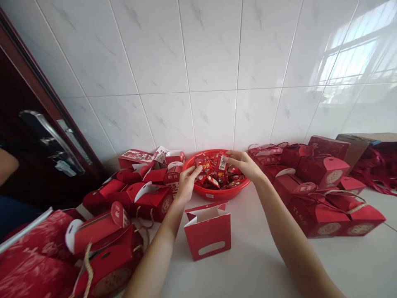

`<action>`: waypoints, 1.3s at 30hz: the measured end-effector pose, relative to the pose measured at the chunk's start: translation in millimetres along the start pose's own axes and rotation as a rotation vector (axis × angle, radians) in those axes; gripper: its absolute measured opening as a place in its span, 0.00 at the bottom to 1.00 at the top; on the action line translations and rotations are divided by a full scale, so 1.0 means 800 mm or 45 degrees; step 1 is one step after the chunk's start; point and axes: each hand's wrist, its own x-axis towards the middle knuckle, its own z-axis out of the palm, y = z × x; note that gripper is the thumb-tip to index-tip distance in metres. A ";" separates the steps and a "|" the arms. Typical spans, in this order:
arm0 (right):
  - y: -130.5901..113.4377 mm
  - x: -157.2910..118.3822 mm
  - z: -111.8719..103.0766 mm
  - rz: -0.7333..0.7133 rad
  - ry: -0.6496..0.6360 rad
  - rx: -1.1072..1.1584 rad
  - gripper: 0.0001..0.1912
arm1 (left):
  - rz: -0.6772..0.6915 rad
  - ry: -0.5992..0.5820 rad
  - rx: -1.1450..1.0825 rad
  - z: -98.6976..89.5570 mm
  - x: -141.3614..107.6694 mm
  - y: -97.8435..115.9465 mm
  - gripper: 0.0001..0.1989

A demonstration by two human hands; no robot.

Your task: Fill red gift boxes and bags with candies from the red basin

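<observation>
A round red basin [217, 194] full of small red-wrapped packets stands against the tiled wall. Over its left side, my left hand [188, 182] pinches a red packet [204, 166] with yellow print. My right hand [243, 163], above the basin's right side, has its fingers closed on a small packet [222, 162] with a pale label. Between my forearms, in front of the basin, an upright red box [208, 234] stands with its top open and an oval window low on its front.
Red gift boxes [151, 198] with rope handles crowd the left side. More boxes [328, 211] are stacked at the right, near a brown carton [356, 149] with dark red ribbons. A door handle [52, 140] is at far left, with part of a person's arm [6, 165] near it.
</observation>
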 end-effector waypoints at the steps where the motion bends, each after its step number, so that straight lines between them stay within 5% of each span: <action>1: -0.007 -0.003 0.002 -0.020 0.013 0.052 0.18 | -0.024 -0.013 -0.018 0.000 0.000 0.003 0.19; 6: -0.037 -0.020 0.014 -0.133 0.028 0.195 0.14 | -0.041 -0.129 -0.027 0.000 -0.007 0.037 0.19; 12: -0.074 -0.061 0.030 -0.164 -0.049 0.219 0.12 | 0.178 -0.387 0.447 -0.008 -0.045 0.122 0.12; 19: -0.103 -0.105 0.050 -0.290 -0.164 0.003 0.05 | 0.219 -0.437 0.710 -0.039 -0.100 0.199 0.12; 23: -0.104 -0.113 0.062 -0.311 -0.253 -0.344 0.04 | 0.208 -0.599 0.915 -0.051 -0.110 0.213 0.12; 32: -0.090 -0.116 0.080 -0.399 -0.438 -0.831 0.09 | 0.238 -0.671 0.953 -0.064 -0.103 0.210 0.14; 39: -0.077 -0.106 0.077 -0.114 -0.485 -0.928 0.09 | 0.319 -0.710 0.945 -0.056 -0.099 0.203 0.11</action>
